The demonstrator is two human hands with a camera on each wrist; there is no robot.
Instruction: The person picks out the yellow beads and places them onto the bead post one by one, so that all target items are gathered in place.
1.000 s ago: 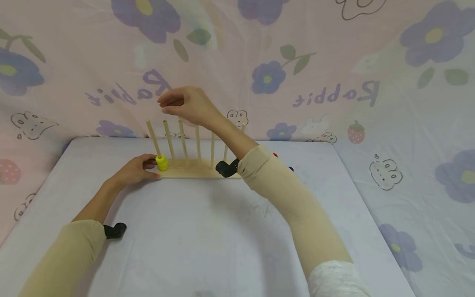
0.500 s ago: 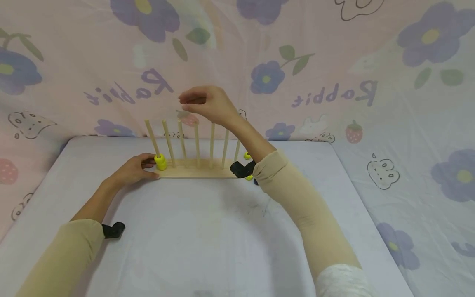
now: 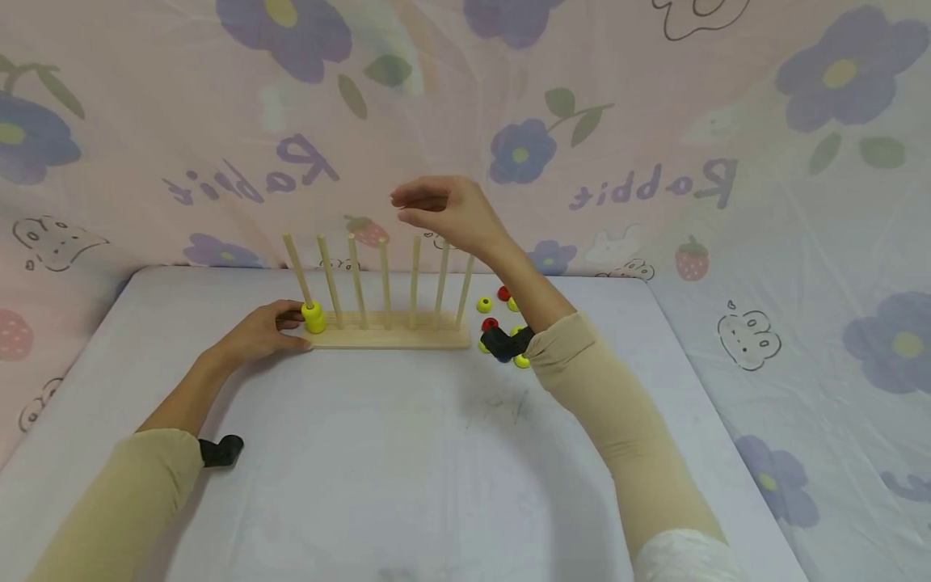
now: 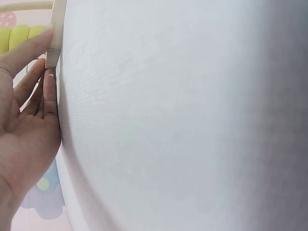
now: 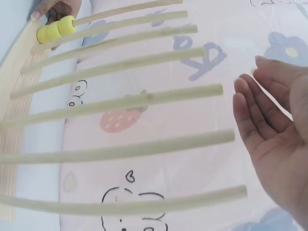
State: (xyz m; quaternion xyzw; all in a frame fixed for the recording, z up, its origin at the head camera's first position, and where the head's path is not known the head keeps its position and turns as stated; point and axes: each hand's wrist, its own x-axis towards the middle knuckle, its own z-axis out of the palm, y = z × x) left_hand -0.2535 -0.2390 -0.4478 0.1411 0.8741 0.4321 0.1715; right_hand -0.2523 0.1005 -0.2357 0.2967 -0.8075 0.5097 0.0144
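A wooden peg stand (image 3: 393,335) with several upright rods lies across the table. Yellow beads (image 3: 313,318) are stacked on its leftmost rod, also seen in the right wrist view as a yellow stack (image 5: 57,30). My left hand (image 3: 262,333) holds the base's left end; in the left wrist view its thumb lies against the wood and the other fingertips meet the end. Above the rods, toward the stand's right half, my right hand (image 3: 454,212) is raised with fingers loosely curved. Nothing sits between its fingers in the right wrist view, where the rod tips point toward it.
Right of the stand, loose red, yellow and blue beads, including a yellow one (image 3: 484,305) and a red one (image 3: 503,293), lie partly hidden under my right forearm. A white cloth covers the table (image 3: 364,453). Behind it hangs a flowered curtain (image 3: 436,97).
My right hand has moved rightward above the rods, from near the left rods toward the right ones. More loose beads now show beside the forearm. The left hand stays at the base's end.
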